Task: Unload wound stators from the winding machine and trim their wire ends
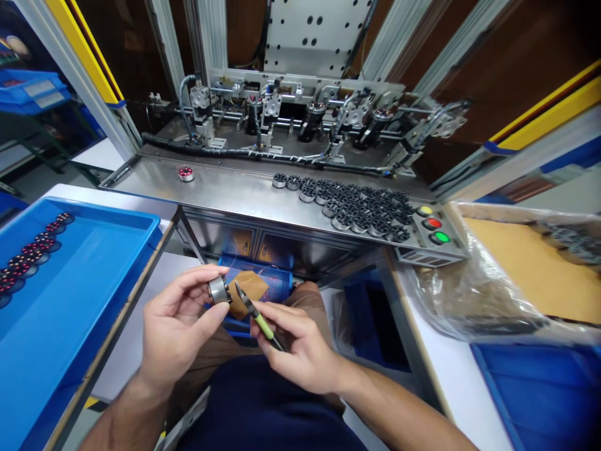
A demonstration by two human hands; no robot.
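Observation:
Between the thumb and fingers of my left hand [176, 319] is a small round motor stator [218, 290], a metal ring with black prongs facing right. My right hand [300, 344] grips side cutters [263, 324] with green and black handles. Their dark jaws point up and left, close beside the stator; whether they touch it I cannot tell. Below both hands, a piece of brown paper [251, 289] lies over a blue bin [282, 285] near my lap.
Many black-topped stators [352, 203] crowd the steel ledge [225, 191], with one red-wound stator [186, 173] at left. Behind stands a machine fixture [310, 119]. A blue tray [94, 263] with wound stators is left; control buttons [440, 238] and a plastic-lined box [526, 269] are right.

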